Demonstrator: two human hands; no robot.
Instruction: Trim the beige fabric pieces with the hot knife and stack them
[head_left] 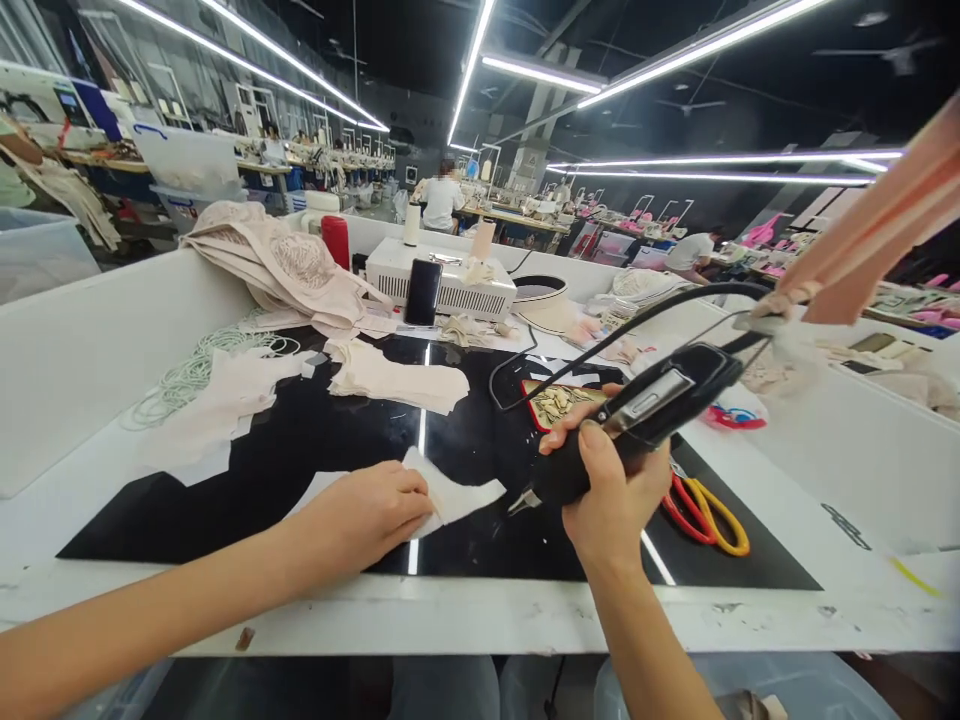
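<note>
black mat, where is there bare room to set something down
One bare patch of the black mat lies between the left hand and the pale stack; another, flecked with tiny bits, lies between that stack and the right hand. It is crowded beyond and beside the right hand, by the tray and scissors, and behind the mat, around the phone.

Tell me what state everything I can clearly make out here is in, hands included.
Left hand: fingers curled onto white piece
White piece: partly covered by fingers
Right hand: closed around black tool
Black tool: tip exposed, on or off unclear
Phone: upright, screen dark
Scissors: lying down, blades partly hidden
Green cord: loosely coiled
Ceiling lights: lit
</note>
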